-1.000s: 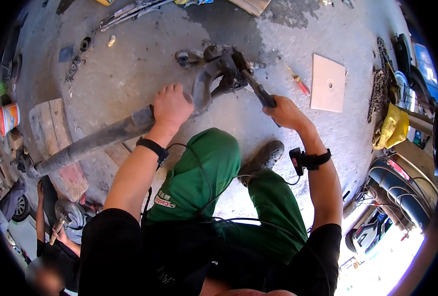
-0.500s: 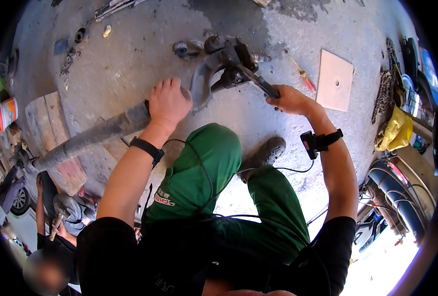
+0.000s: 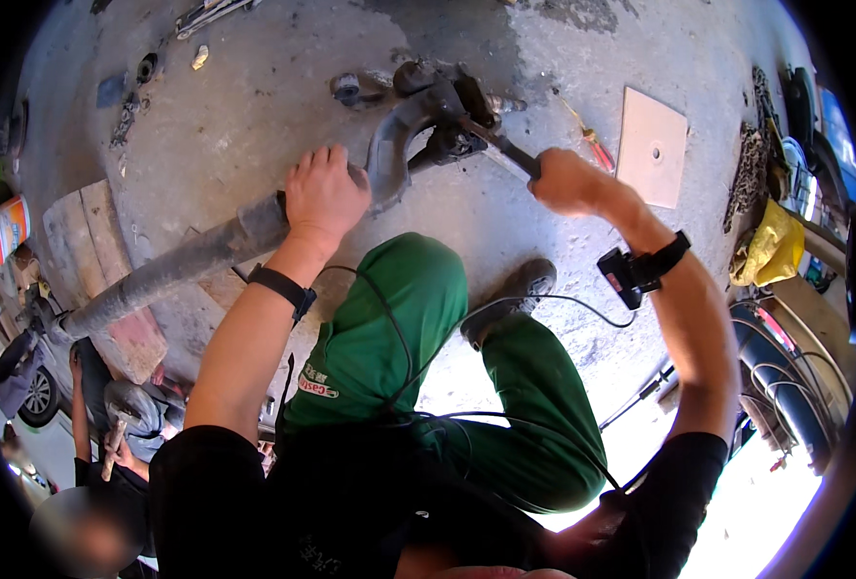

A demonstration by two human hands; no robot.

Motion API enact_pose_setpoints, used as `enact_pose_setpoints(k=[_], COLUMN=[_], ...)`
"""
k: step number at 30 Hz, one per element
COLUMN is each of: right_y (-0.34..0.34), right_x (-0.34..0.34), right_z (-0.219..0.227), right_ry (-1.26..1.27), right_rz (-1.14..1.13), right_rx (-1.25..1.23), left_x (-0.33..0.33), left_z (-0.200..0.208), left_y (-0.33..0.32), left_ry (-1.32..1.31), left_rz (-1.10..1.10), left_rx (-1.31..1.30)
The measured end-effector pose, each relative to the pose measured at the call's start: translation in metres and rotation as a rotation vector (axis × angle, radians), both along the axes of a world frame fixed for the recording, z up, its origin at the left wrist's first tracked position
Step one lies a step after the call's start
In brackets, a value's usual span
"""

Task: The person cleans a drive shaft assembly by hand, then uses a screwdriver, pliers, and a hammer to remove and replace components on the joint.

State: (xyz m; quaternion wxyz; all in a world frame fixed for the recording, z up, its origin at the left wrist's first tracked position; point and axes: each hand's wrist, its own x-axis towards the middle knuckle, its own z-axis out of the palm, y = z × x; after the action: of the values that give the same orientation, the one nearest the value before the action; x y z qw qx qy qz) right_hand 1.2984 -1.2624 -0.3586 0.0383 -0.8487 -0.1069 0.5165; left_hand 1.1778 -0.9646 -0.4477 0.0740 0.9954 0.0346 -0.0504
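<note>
A long grey drive shaft (image 3: 172, 265) lies slantwise across the floor, its curved yoke (image 3: 387, 159) at the upper middle. My left hand (image 3: 327, 193) is closed over the shaft just behind the yoke. My right hand (image 3: 568, 181) grips the dark handle of what looks like pliers (image 3: 510, 154). The tool's far end touches the dark, greasy universal joint (image 3: 452, 140) in the yoke. The jaws cannot be made out against the joint. A round metal part (image 3: 346, 89) lies left of the joint.
A screwdriver (image 3: 597, 150) and a square tan plate with a hole (image 3: 652, 145) lie beyond my right hand. Wooden boards (image 3: 110, 280) are by the shaft's left part. A co-worker holding a wooden handle (image 3: 114, 449) is lower left. A yellow cloth (image 3: 771, 246) hangs right.
My right forearm and elbow have swung outward to the right, and the tool's handle has turned in my grip. The left hand keeps its hold on the shaft.
</note>
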Motion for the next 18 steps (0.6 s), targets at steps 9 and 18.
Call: enact_pose_setpoints(k=[9,18], right_y=[-0.04,-0.039], right_x=[-0.051,-0.069], right_z=[-0.084,-0.106], right_ry=[0.016,-0.084], right_rz=[-0.354,-0.396], right_rx=[0.284,0.352], left_x=[0.004,0.001], left_z=[0.006,0.0], left_y=[-0.001,-0.001], left_ry=[0.067,-0.008], left_rz=[0.018,-0.005], left_rx=[-0.053,-0.015])
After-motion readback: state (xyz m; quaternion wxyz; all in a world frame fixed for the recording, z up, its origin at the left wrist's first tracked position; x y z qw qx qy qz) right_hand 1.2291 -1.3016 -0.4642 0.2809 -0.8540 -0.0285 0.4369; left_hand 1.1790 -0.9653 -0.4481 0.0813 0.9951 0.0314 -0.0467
